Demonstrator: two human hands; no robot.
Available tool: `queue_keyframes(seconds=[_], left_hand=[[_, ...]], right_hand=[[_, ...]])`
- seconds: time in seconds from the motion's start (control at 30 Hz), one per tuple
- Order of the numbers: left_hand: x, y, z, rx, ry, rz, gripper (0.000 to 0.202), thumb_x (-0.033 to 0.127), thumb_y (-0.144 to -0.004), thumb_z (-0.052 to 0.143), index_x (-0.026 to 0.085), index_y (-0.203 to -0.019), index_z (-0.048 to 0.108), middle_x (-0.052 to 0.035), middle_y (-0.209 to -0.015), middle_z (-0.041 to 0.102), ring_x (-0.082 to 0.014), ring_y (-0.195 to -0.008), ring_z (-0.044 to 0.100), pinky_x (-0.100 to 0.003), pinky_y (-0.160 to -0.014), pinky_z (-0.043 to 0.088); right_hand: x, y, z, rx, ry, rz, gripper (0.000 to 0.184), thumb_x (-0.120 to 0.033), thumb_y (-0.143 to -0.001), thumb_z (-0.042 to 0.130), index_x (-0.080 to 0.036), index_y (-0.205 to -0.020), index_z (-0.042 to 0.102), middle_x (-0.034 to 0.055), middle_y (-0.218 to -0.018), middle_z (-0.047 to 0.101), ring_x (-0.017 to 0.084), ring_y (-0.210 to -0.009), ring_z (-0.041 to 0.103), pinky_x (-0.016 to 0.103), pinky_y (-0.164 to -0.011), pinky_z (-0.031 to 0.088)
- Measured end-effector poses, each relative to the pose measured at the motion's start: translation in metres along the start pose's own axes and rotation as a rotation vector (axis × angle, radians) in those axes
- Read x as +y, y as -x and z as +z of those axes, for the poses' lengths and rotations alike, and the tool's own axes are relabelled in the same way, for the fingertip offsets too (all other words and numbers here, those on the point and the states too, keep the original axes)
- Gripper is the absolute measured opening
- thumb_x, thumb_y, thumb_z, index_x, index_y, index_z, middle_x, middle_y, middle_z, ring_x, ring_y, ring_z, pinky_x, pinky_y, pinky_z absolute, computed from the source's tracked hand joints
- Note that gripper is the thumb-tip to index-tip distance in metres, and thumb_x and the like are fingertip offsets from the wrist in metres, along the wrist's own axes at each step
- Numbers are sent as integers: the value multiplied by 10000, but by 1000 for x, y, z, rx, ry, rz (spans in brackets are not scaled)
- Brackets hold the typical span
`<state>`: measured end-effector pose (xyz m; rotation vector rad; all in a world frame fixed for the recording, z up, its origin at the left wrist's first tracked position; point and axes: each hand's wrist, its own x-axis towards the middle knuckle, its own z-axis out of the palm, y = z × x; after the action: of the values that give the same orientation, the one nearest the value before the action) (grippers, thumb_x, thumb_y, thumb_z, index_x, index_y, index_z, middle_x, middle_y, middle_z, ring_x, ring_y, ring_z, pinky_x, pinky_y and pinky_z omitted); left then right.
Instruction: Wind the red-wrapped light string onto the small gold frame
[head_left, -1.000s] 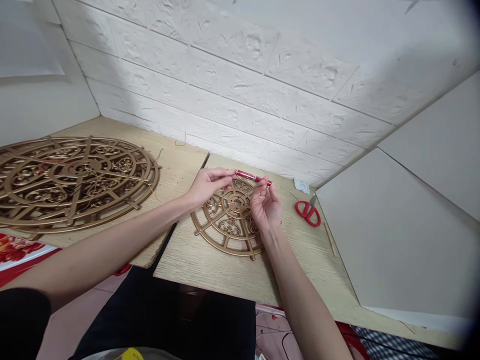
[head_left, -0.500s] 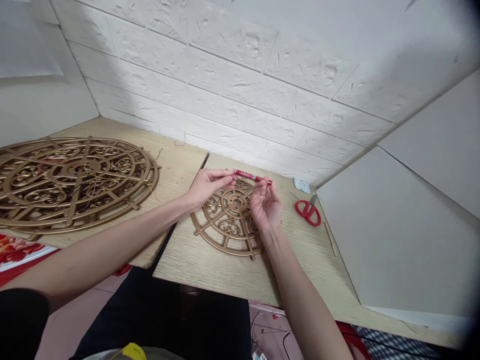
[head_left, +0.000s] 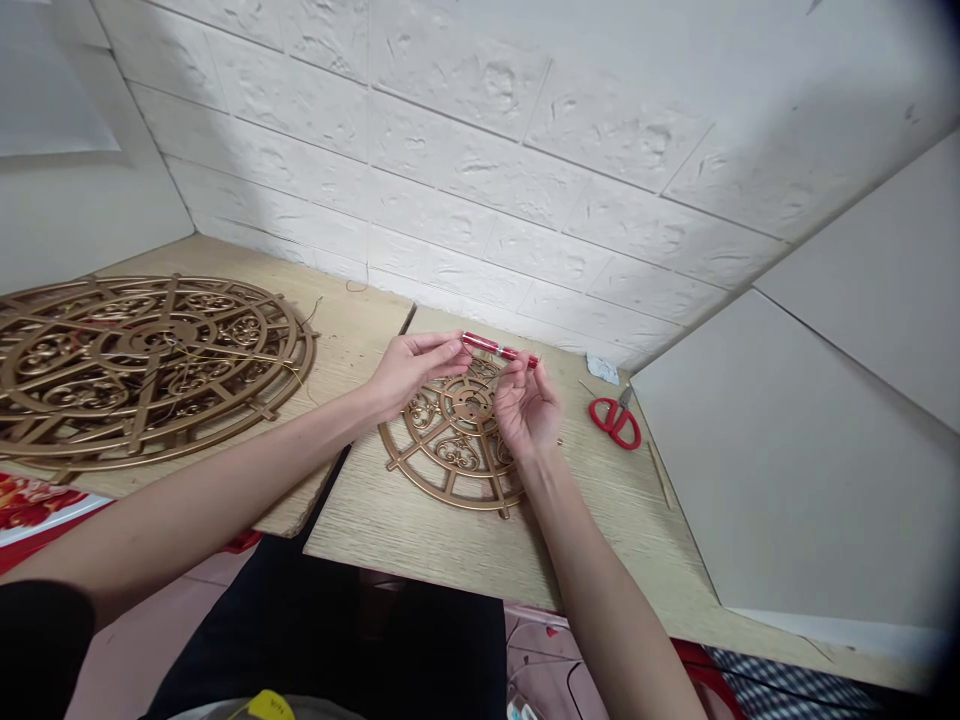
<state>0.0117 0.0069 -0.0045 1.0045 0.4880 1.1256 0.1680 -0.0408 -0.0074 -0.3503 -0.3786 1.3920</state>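
Observation:
A slim red pen (head_left: 482,343) with silver bands spans the gap between my two hands, above a round gold openwork panel (head_left: 450,486). My left hand (head_left: 416,372) pinches its left end between thumb and fingers. Curled fingers of my right hand (head_left: 528,408), palm turned up, grip the pen's right end. A thin dark thread seems to hang near my left fingertips; where it leads I cannot tell. Part of the panel is hidden behind my hands.
Red-handled scissors (head_left: 616,420) lie to the right, near a crumpled pale blue scrap (head_left: 602,368) and a thin stick (head_left: 660,474). More gold round panels (head_left: 142,420) are stacked on the left board, with loose threads on top. A white brick-pattern wall (head_left: 457,190) stands behind.
The pen and both hands have shifted slightly left and up in the picture. Both hands keep their grip on the pen.

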Motion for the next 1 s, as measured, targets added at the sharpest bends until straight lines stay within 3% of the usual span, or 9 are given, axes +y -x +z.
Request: queue_keyframes(seconds=[0.13, 0.33, 0.53, 0.7, 1.0], left_hand=[[-1, -1, -1, 53, 48, -57, 283, 145, -706, 707, 93, -982, 671, -106, -896, 707, -168, -786, 679, -382, -881, 513], [-2, -3, -3, 126, 71, -91, 149, 111, -721, 685, 69, -863, 663, -97, -789, 702, -148, -728, 672, -357, -853, 522], [-3, -3, -3, 129, 93, -130, 132, 53, -717, 664, 79, -846, 663, -75, -747, 693, -130, -690, 662, -348, -840, 522], [-1, -3, -4, 53, 95, -120, 138, 56, -721, 659, 77, -856, 675, -75, -771, 691, -124, -697, 654, -332, -818, 524], [-1, -4, -5, 50, 63, -131, 239, 54, -715, 665, 88, -951, 678, -75, -781, 690, -116, -713, 642, -309, -805, 517]], right_hand=[[2, 4, 4, -111, 280, -61, 52, -191, -837, 552, -167, -863, 590, 31, -734, 717, 92, -656, 672, 167, -630, 547], [2, 7, 7, -224, 625, -206, 197, -353, -797, 618, -193, -888, 547, 43, -741, 718, 151, -651, 674, 263, -598, 539], [2, 7, 8, -255, 679, -287, 156, -331, -853, 535, -189, -916, 553, 37, -719, 711, 143, -624, 655, 258, -583, 494], [3, 9, 10, -243, 686, -305, 302, -416, -852, 500, -178, -1015, 589, 65, -803, 716, 168, -680, 660, 284, -597, 486], [-8, 8, 10, -134, 646, -410, 335, -475, -843, 491, -175, -908, 626, 47, -701, 708, 146, -604, 641, 273, -593, 479]])
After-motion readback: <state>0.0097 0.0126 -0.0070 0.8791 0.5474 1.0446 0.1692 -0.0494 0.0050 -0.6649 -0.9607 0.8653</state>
